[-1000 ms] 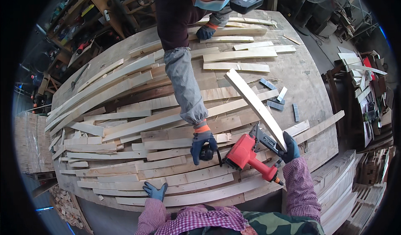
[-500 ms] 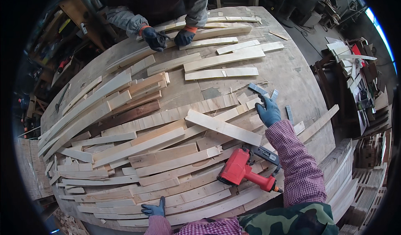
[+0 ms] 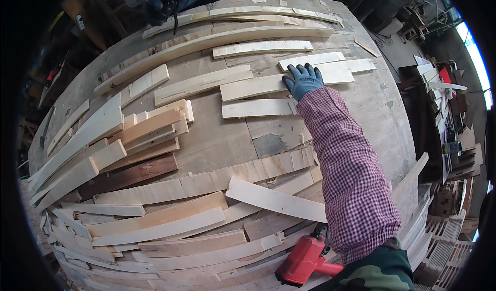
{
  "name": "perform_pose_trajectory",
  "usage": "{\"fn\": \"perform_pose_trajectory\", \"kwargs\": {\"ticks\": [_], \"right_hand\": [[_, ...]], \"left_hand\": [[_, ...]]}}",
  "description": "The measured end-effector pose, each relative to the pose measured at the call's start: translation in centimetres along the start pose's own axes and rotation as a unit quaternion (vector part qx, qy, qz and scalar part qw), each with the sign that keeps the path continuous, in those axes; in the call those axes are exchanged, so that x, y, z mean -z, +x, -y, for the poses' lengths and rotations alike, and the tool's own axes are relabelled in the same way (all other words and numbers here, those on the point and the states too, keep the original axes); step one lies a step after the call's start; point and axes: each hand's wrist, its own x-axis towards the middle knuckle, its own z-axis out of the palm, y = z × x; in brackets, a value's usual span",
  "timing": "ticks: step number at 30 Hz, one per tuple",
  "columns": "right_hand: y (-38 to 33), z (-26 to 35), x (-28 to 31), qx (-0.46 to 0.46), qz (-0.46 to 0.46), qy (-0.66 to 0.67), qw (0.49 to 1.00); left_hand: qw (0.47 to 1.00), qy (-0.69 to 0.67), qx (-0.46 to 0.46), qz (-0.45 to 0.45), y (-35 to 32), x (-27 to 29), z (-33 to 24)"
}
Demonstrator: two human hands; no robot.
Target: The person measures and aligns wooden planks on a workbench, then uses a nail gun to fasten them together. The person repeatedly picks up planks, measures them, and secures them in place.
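My right hand (image 3: 304,80), in a blue-grey work glove, reaches far across the table. Its fingers are spread over a pale wooden plank (image 3: 256,88), lying on top of it rather than wrapped round it. A second plank (image 3: 256,108) lies just nearer, and a shorter one (image 3: 312,60) just beyond the fingertips. Below my forearm rests a red nail gun (image 3: 302,260) on the wood strips, partly hidden by my sleeve. Beside it a pale board (image 3: 274,200) lies slantwise over other strips. My left hand is out of the picture.
Many wood strips (image 3: 175,248) cover the near half of the table (image 3: 212,136). At the far left edge are a co-worker's gloved hands (image 3: 168,4), one with a dark tool. Stacked wood (image 3: 444,255) stands off the right edge, with a scrap pile (image 3: 439,100) farther back.
My right hand has moved from the blue-grey staple strips forward onto the far planks. The view has shifted, and my left hand has left it. The co-worker's hands have lifted off the long strip.
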Motion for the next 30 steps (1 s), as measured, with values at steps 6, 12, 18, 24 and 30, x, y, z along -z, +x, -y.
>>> {"fn": "perform_pose_trajectory", "kwargs": {"ticks": [6,12,18,24,30], "right_hand": [[1.3,-1.7,-0.6,-0.093,-0.01,0.039,0.995],[2.5,-4.6,-0.6,-0.26,-0.016,0.093,0.961],[2.2,-4.6,-2.4,-0.285,0.007,0.132,0.949],[-4.0,-8.7,-3.2,-0.262,-0.211,0.609,0.718],[-21.9,-9.9,0.9,-0.084,-0.122,0.919,0.366]], "left_hand": [[1.0,0.023,-0.008,-0.003,-0.4,0.0,-1.2],[0.999,0.041,-0.013,-0.023,-0.5,0.2,-0.9],[0.999,0.046,-0.018,-0.021,-0.6,0.6,-1.5],[0.999,-0.01,-0.027,0.026,-1.5,0.8,-0.7],[0.994,-0.058,-0.041,0.08,-1.4,2.0,1.3]]}}
